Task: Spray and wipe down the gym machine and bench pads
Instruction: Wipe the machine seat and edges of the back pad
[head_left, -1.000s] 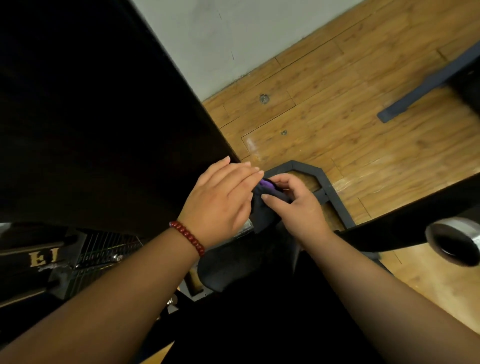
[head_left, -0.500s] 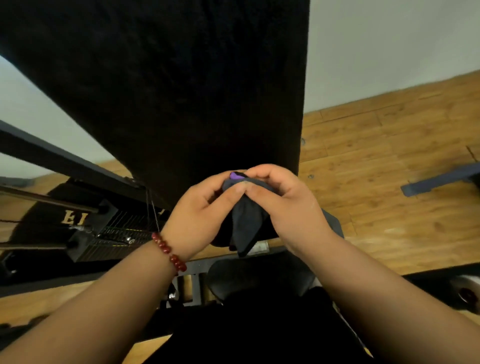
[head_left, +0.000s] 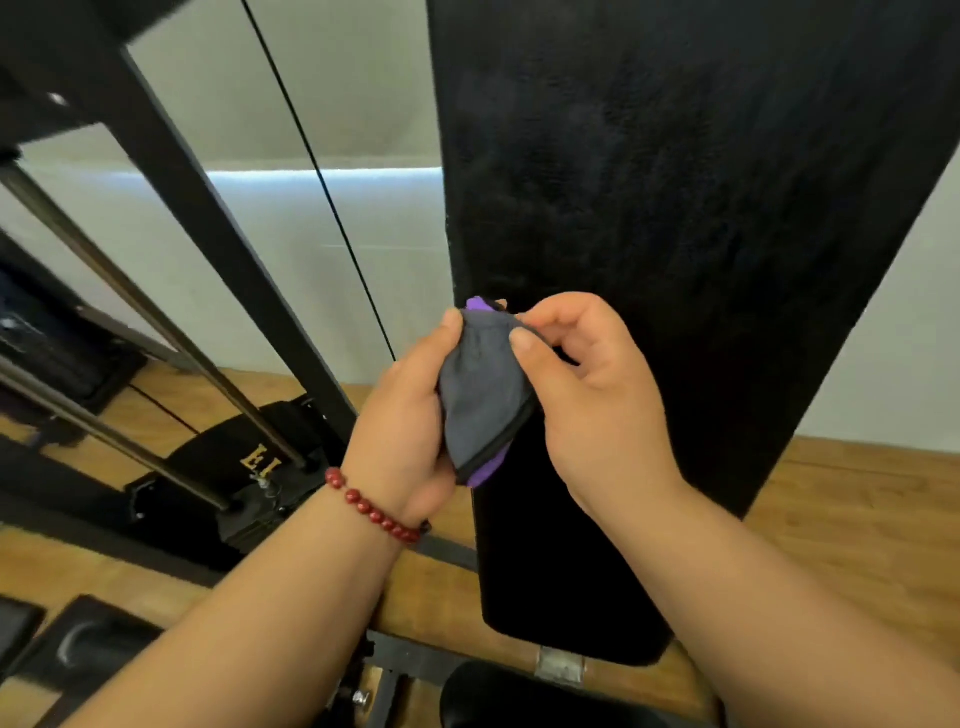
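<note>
Right now both hands pinch a folded grey-and-purple cloth (head_left: 485, 395) between them: left hand (head_left: 410, 421) cups its side, right hand (head_left: 587, 395) grips its top edge, before the black back pad (head_left: 675, 182).

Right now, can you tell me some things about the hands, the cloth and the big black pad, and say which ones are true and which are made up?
1. Both hands hold the cloth. True: the left hand and the right hand both grip it.
2. The cloth is all white. False: it is grey with purple showing at its edges.
3. A red bead bracelet is on the left wrist. True.
4. The cloth is spread flat on the black pad. False: it is bunched up between the hands, in front of the pad.
5. The floor is wooden. True.
</note>
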